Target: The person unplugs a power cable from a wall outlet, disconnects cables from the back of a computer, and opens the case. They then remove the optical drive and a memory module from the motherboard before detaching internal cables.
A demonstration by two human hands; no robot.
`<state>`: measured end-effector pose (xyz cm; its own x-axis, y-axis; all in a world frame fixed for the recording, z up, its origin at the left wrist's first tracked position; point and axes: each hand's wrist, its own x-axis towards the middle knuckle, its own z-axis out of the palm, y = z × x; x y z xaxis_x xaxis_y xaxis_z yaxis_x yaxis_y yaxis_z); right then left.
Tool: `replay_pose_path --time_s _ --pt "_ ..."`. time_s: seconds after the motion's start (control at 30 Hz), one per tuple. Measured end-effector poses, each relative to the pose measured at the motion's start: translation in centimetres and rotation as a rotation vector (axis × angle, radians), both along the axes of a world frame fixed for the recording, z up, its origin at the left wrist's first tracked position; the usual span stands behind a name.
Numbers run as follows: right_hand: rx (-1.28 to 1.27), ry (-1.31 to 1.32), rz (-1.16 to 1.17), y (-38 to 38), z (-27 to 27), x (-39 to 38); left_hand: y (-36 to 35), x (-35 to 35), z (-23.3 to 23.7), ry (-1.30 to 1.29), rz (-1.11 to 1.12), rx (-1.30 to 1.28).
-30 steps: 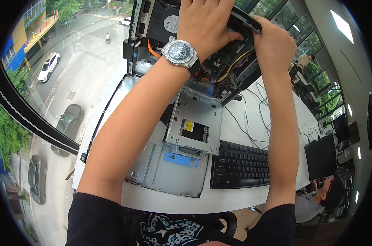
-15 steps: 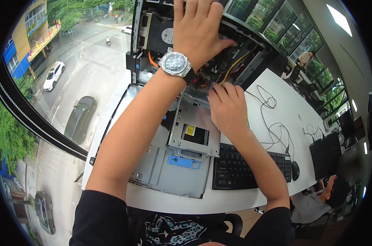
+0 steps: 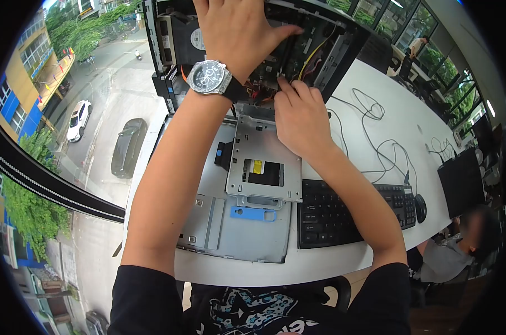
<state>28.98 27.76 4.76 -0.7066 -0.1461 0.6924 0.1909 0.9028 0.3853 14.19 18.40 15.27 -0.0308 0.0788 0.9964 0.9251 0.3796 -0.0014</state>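
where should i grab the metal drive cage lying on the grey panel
Grip the drive cage by its two long side edges, coming down from above at the near end by the blue latch. It lies flat on the side panel, the edges look like folded flanges, and the right hand covers the far corner.

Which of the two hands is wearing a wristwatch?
The left hand, laid on the open computer case; the right hand, lower down, has a bare wrist.
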Motion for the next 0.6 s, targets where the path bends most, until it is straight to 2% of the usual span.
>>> replay_pose_path --time_s 0.23,0.3,0.6 --pt "0.028 -0.006 -0.037 0.08 -0.28 -0.23 0.12 0.35 0.02 0.009 -0.052 0.002" --pt "0.034 -0.010 -0.053 -0.01 -0.21 -0.21 0.44 0.11 0.06 -0.007 0.041 -0.019" --pt "0.029 -0.030 -0.093 -0.20 -0.46 -0.23 0.58 0.12 -0.03 0.011 0.056 -0.006"
